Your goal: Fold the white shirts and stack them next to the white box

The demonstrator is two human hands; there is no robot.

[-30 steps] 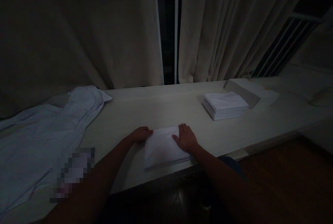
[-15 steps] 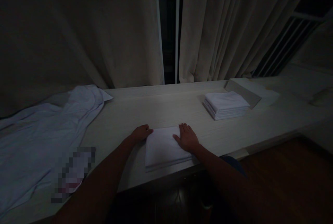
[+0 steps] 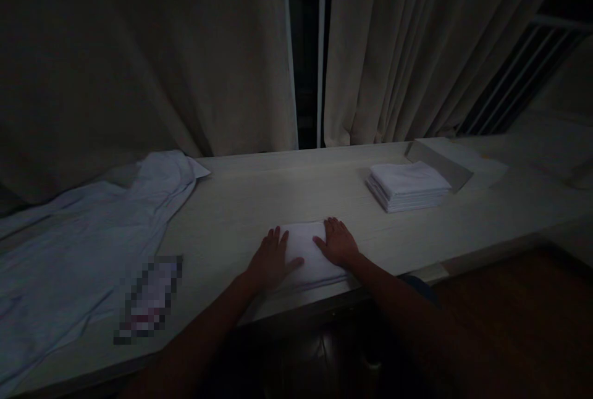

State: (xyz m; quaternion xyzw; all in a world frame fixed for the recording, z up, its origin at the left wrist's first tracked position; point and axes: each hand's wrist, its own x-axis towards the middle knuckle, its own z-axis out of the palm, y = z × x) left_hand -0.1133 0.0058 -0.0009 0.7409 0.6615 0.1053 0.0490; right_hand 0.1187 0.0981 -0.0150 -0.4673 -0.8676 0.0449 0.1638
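Head view, dim light. A folded white cloth (image 3: 306, 252) lies on the pale table (image 3: 287, 192), close to its near edge. The left hand (image 3: 271, 261) rests flat on the near-left part of the cloth, fingers spread, palm down; it pinches nothing. The right hand (image 3: 337, 242) lies flat on the cloth's right side, fingers loosely spread and pressing down, with no grasp.

Relative to the folded cloth: a stack of folded white cloths (image 3: 408, 185) sits far right and farther back on the table, well apart. Just behind that stack stands a grey slab-like block (image 3: 440, 161); what it is cannot be told in this light. To the cloth's far left, a loose pale sheet (image 3: 88, 235) sprawls over the table end. Curtains (image 3: 185, 53) hang behind, parted over a dark window frame (image 3: 315, 59).

Risk, as a judgement: the cloth sits so near the table edge that a sliding push from either palm toward the person could drag it off, or shear the layers and spoil the fold.
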